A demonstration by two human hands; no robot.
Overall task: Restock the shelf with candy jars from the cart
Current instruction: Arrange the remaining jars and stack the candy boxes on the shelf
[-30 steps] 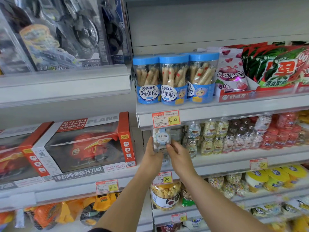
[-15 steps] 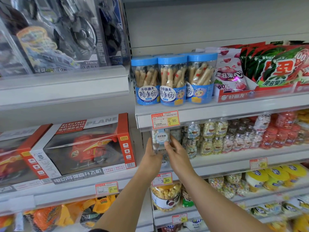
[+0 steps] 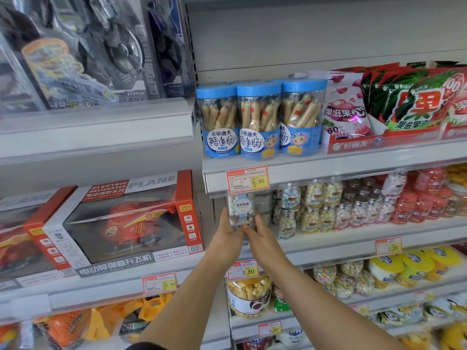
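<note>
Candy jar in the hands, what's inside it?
Small white and pale sweets show through the clear candy jar. A round label hides the middle, and the left hand and right hand cover the bottom, so nothing shows there.

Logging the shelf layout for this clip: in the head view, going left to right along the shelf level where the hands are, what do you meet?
Red helicopter toy box → clear candy jar held by left hand and right hand → small candy bottles → silver-capped bottles → red jars.
</note>
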